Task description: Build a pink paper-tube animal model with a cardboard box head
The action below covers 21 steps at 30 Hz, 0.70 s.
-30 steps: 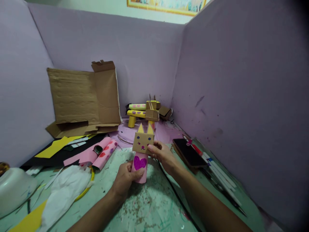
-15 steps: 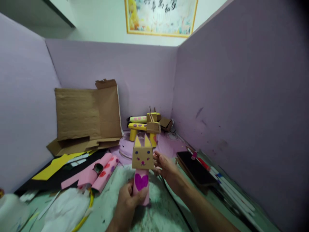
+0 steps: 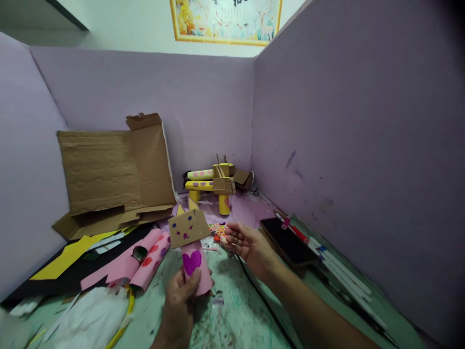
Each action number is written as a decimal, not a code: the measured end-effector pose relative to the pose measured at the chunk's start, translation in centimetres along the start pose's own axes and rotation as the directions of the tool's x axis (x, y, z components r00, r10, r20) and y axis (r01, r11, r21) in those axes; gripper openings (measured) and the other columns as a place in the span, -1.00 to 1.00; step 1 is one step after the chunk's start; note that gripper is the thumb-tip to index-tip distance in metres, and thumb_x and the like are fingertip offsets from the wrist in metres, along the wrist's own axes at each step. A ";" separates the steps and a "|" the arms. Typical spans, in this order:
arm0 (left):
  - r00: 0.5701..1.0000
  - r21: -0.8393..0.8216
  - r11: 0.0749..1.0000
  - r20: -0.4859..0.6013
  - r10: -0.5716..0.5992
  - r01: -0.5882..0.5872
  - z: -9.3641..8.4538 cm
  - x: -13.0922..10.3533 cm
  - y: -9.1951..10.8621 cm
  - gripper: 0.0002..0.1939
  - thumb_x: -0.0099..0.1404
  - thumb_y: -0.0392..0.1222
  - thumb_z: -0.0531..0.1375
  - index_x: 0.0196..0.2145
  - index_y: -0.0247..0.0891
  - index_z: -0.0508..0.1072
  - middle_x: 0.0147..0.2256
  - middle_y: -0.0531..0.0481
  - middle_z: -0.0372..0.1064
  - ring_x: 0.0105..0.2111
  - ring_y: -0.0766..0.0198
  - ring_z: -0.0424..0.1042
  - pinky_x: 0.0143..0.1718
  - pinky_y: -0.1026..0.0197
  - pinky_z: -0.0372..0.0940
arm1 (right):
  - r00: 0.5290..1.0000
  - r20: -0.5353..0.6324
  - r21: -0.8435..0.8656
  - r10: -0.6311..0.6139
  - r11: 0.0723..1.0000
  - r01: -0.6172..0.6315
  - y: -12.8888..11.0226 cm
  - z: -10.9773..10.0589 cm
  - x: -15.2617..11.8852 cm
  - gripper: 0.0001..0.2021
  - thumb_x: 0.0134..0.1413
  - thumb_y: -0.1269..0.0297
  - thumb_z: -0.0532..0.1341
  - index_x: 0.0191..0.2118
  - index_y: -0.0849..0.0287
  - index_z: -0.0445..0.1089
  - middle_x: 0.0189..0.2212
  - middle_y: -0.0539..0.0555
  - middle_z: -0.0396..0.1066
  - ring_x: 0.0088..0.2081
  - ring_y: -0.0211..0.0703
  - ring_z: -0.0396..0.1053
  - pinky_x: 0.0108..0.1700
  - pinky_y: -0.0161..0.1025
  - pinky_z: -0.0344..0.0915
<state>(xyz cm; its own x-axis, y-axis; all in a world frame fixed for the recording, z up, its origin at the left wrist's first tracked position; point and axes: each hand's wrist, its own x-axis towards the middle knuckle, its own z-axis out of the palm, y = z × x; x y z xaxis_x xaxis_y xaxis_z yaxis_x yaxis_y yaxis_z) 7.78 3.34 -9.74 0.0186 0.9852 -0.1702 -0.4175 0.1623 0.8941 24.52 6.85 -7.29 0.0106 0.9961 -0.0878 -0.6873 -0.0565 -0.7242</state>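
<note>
My left hand (image 3: 184, 295) is wrapped round the pink tube body of a cardboard animal puppet (image 3: 189, 229). The puppet has a box head with a drawn face, two pointed yellow ears and a purple heart on its body; it tilts to the left. My right hand (image 3: 250, 246) is held apart from it on the right, palm turned toward the puppet, fingers slightly curled with nothing in them. Just past those fingertips lies a small patterned, many-coloured item (image 3: 218, 231), partly hidden by the hand and puppet.
Yellow spotted cardboard animals (image 3: 209, 186) stand at the back, beside an open cardboard box (image 3: 109, 169). Pink paper rolls (image 3: 148, 261), yellow paper (image 3: 65, 259) and a white cloth-like bundle (image 3: 92, 315) lie left. A phone (image 3: 286, 240), pens (image 3: 341, 276) and a black cable (image 3: 259, 295) lie right.
The puppet has tipped to the left and turned, showing its head's side. My right hand has drawn away from the head, uncovering the patterned item behind. The view has shifted slightly right.
</note>
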 end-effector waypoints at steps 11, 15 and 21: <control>0.929 -0.141 0.951 0.293 -0.226 0.275 0.0 -0.9 0.8 -0.59 -0.10 -0.04 0.34 -0.31 -0.36 0.48 -0.50 -0.11 0.41 -0.58 0.25 0.37 -0.61 0.26 0.27 | 0.999 -0.022 -0.042 -0.028 0.999 0.027 -0.2 0.4 -0.2 -0.73 -0.17 0.12 0.33 -0.39 0.24 0.47 -0.46 0.07 0.47 -0.47 -0.27 0.40 -0.42 -0.35 0.36; 0.874 -0.125 0.919 0.379 -0.304 0.374 -0.5 -0.9 1.0 -0.56 -0.08 -0.03 0.33 -0.27 -0.38 0.48 -0.51 -0.09 0.39 -0.58 0.28 0.36 -0.62 0.30 0.26 | 0.998 -0.046 -0.041 -0.050 0.998 0.048 -0.4 0.4 0.0 -0.73 -0.17 0.07 0.32 -0.40 0.19 0.44 -0.48 0.04 0.44 -0.48 -0.28 0.38 -0.43 -0.36 0.34; 0.941 -0.003 0.976 0.266 -0.208 0.217 -0.1 -1.2 0.5 -0.61 -0.11 -0.06 0.36 -0.37 -0.38 0.47 -0.51 -0.07 0.41 -0.57 0.27 0.37 -0.57 0.29 0.28 | 0.998 0.051 -0.112 -0.036 0.993 0.042 -0.5 0.7 -0.5 -0.64 -0.20 -0.01 0.32 -0.37 0.21 0.45 -0.43 0.07 0.46 -0.46 -0.22 0.38 -0.42 -0.31 0.32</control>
<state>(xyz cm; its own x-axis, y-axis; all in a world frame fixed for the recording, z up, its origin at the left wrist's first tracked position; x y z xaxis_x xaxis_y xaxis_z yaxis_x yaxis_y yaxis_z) 7.45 2.26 -9.12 0.3464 0.9080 -0.2358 -0.4066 0.3718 0.8345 24.36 6.45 -6.44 -0.0016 0.9996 -0.0266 -0.6003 -0.0222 -0.7995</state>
